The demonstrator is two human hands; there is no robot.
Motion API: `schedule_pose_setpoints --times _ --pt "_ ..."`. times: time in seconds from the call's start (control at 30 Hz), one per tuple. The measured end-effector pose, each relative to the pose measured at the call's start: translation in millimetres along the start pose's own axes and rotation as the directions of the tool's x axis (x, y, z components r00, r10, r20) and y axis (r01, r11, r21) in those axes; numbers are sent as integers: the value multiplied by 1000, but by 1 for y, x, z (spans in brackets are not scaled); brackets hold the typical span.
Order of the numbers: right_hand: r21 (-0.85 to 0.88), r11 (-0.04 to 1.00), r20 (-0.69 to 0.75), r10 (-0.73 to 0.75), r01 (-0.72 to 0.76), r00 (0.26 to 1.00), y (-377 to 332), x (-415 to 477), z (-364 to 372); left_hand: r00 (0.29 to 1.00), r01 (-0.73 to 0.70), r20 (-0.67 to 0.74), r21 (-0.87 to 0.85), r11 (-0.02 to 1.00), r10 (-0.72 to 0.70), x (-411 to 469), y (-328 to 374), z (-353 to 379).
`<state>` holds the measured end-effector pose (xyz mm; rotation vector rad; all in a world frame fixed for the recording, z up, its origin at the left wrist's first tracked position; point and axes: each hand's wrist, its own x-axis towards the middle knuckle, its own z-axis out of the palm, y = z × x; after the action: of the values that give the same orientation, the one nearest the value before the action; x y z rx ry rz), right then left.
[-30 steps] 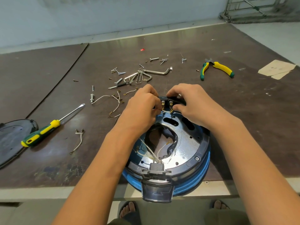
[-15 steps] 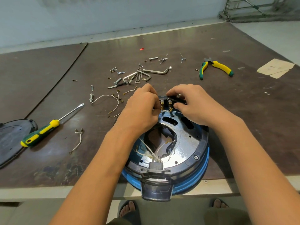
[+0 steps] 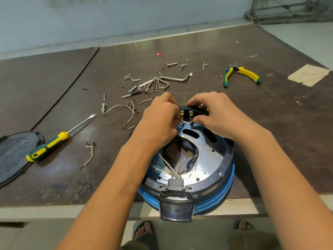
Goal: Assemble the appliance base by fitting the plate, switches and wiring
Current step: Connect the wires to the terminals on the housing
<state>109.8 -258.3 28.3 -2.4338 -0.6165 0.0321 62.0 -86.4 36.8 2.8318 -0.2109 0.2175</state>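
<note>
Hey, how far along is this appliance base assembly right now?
Done: the metal plate sits in the blue base. In hand: the right hand grips the black switch block at the far rim while the left hand pinches a white wire at its terminals. Left: loose wires and screws lie on the table, and the dark cover lies aside.

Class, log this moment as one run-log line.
step: wiring switches | left grip: pinches white wire at terminals | right grip: holds switch block | appliance base: at table edge
</note>
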Motion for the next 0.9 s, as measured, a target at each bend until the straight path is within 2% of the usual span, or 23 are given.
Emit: schedule_pose_setpoints --times 0.9 --pt "-28 1000 -5 5 -5 1000 -2 2 3 1000 -18 -2 -26 999 18 2 -4 2"
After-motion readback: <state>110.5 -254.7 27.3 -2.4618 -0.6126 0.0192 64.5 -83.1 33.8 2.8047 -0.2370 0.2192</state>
